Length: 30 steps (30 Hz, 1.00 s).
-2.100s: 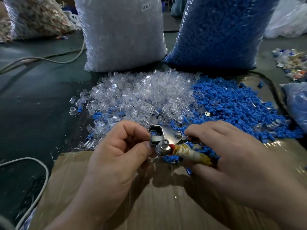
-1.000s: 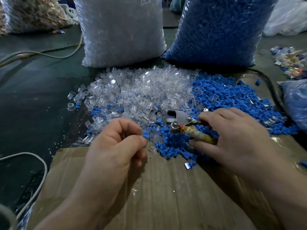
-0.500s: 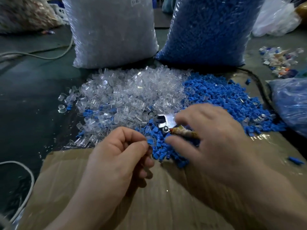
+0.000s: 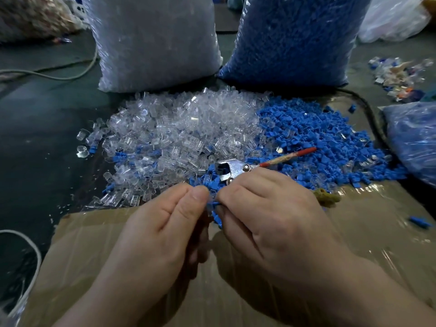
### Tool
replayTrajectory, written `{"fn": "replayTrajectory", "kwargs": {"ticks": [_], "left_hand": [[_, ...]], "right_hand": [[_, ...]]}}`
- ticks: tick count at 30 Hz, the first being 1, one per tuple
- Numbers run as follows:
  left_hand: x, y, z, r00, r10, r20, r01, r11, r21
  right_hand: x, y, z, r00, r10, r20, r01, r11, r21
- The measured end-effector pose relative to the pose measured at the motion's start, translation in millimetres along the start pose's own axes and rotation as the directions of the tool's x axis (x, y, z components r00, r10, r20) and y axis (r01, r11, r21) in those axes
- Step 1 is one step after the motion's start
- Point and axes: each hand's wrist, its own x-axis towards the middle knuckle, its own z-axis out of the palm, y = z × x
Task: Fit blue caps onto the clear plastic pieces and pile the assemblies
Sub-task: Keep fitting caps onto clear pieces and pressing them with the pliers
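My left hand (image 4: 160, 232) pinched a blurred clear piece (image 4: 209, 198). My right hand (image 4: 271, 220) pinched a blocky blue cap (image 4: 214, 205) against it, fingers narrow. At twelve o'clock lay the glassy clear heap (image 4: 184, 133); at two, the matte blue heap (image 4: 318, 138), with shiny steel pliers (image 4: 230, 169) between.
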Motion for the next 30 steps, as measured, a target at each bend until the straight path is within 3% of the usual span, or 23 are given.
{"fn": "replayTrajectory", "kwargs": {"ticks": [3, 4, 5, 6, 7, 8, 9, 10, 11, 12, 13, 18, 23, 25, 26, 28, 30], "left_hand": [[0, 0, -3, 0.971, 0.239, 0.016, -0.239, 0.96, 0.146], [1, 1, -3, 0.949, 0.313, 0.042, -0.316, 0.935, 0.163], [1, 2, -3, 0.923, 0.377, 0.075, -0.384, 0.91, 0.157], [1, 2, -4, 0.897, 0.428, 0.111, -0.44, 0.885, 0.153], [1, 1, -6, 0.879, 0.454, 0.143, -0.474, 0.865, 0.165], [1, 0, -9, 0.878, 0.448, 0.166, -0.474, 0.862, 0.18], [-1, -1, -12, 0.89, 0.42, 0.179, -0.45, 0.873, 0.187], [-2, -2, -14, 0.902, 0.386, 0.193, -0.421, 0.884, 0.202], [-4, -2, -15, 0.907, 0.363, 0.213, -0.409, 0.88, 0.241], [-6, -1, -14, 0.904, 0.356, 0.235, -0.416, 0.86, 0.296], [-8, 1, -11, 0.897, 0.362, 0.255, -0.434, 0.831, 0.348], [-9, 13, 5, 0.801, 0.419, 0.427, -0.592, 0.656, 0.468], [-9, 8, -2, 0.832, 0.29, 0.473, -0.525, 0.687, 0.502], [-5, 6, -9, 0.895, 0.22, 0.389, -0.414, 0.733, 0.539], [-2, 5, -13, 0.935, 0.221, 0.279, -0.347, 0.737, 0.58], [5, 1, -22, 0.976, 0.214, 0.042, -0.187, 0.719, 0.669], [8, -4, -25, 0.991, 0.128, -0.044, -0.05, 0.65, 0.758]], "right_hand": [[-1, -8, -3, 0.976, 0.197, 0.096, -0.214, 0.955, 0.206], [0, -11, -5, 0.933, 0.291, 0.212, -0.354, 0.849, 0.392], [0, -11, -9, 0.871, 0.336, 0.359, -0.49, 0.645, 0.586], [1, -10, -12, 0.789, 0.336, 0.514, -0.613, 0.39, 0.687], [1, -7, -17, 0.738, 0.302, 0.604, -0.673, 0.262, 0.691], [1, -5, -20, 0.718, 0.29, 0.633, -0.696, 0.287, 0.658], [-1, 0, -21, 0.726, 0.315, 0.611, -0.685, 0.409, 0.603], [-3, 4, -20, 0.762, 0.348, 0.545, -0.627, 0.608, 0.488], [-6, 6, -18, 0.808, 0.356, 0.469, -0.528, 0.79, 0.31], [-8, 6, -17, 0.84, 0.345, 0.419, -0.425, 0.898, 0.113], [-10, 5, -14, 0.864, 0.331, 0.38, -0.347, 0.937, -0.028], [-10, -1, 10, 0.914, 0.268, 0.305, -0.212, 0.955, -0.206], [-2, 1, 22, 0.917, 0.315, 0.246, -0.229, 0.918, -0.325], [0, 4, 26, 0.926, 0.301, 0.227, -0.216, 0.917, -0.334], [0, 4, 26, 0.93, 0.296, 0.218, -0.214, 0.918, -0.334], [0, 6, 26, 0.932, 0.288, 0.221, -0.209, 0.924, -0.32], [-2, 7, 27, 0.928, 0.279, 0.245, -0.21, 0.939, -0.273]]}}
